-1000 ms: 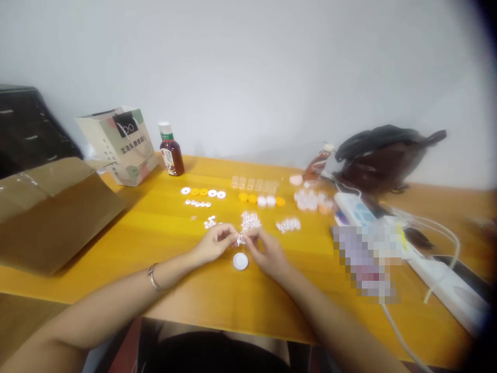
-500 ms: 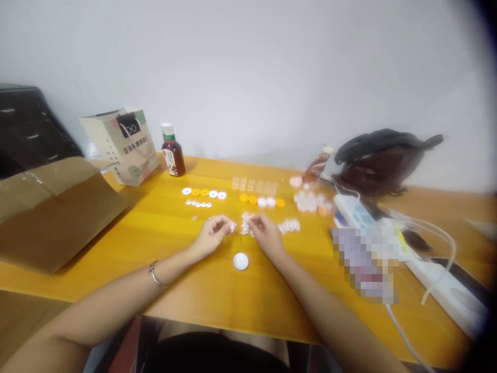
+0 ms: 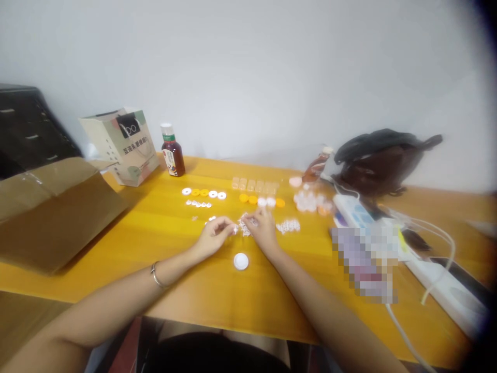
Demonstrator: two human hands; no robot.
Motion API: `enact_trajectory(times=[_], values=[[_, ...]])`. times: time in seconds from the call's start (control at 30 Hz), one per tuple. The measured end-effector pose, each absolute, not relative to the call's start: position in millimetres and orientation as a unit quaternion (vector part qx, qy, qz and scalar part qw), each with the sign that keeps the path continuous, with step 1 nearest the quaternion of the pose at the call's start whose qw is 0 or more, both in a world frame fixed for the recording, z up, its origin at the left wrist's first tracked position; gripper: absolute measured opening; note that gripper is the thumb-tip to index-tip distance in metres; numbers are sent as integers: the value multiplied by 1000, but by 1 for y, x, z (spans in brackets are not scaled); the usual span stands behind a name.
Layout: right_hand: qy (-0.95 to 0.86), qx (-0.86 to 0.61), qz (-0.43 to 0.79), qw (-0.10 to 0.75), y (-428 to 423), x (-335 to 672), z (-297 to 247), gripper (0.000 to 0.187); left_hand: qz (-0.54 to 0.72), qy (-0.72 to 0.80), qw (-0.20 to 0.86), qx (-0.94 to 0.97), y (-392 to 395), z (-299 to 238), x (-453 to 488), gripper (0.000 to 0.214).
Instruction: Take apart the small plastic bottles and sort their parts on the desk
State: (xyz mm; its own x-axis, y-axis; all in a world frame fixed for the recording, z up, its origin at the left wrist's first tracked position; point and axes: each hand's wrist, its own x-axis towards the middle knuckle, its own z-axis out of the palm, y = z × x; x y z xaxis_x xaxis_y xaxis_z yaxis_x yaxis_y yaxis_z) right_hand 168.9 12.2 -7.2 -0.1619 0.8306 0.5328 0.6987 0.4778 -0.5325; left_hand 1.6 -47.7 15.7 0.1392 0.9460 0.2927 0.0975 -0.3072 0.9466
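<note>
My left hand [image 3: 213, 236] pinches a small white piece [image 3: 235, 228] between thumb and fingertips, just left of a pile of tiny white parts [image 3: 244, 228]. Over that pile my right hand [image 3: 264, 231] reaches in from the right with its fingertips drawn together; whatever they hold is too small to make out. On the near side, between my forearms, lies a round white disc [image 3: 240, 261]. A second cluster of small white parts [image 3: 289, 226] is to the right of my right hand. A few small white bits [image 3: 210, 219] show just beyond my left hand.
Farther back are rows of white and orange discs [image 3: 204, 192], orange and white caps [image 3: 252, 200] and clear square pieces [image 3: 251, 185]. A dark red bottle [image 3: 173, 155], paper bag [image 3: 132, 150] and cardboard box [image 3: 58, 212] stand left. Power strips [image 3: 357, 212] and cables lie right.
My right hand has shifted slightly left and turned over the pile. My left hand has dropped a little toward me, uncovering small white bits behind it.
</note>
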Motion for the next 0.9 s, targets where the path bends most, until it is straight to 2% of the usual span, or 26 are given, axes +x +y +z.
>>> enact_trajectory(times=[0.23,0.4,0.63,0.77,0.9], values=[[-760,-517,86,385,10,169,-4,16,500,419,424,628,-47,16,2,24],[-748,-512,101,409,10,168,-3,16,496,426,426,625,-47,15,2,22],[-771,-396,186,463,-8,170,8,16,498,447,405,624,-43,10,-1,23],[-806,-313,242,440,-23,168,12,27,495,457,384,631,-42,7,0,24],[-811,-310,245,431,-30,165,11,17,469,447,360,672,-42,6,-1,23]])
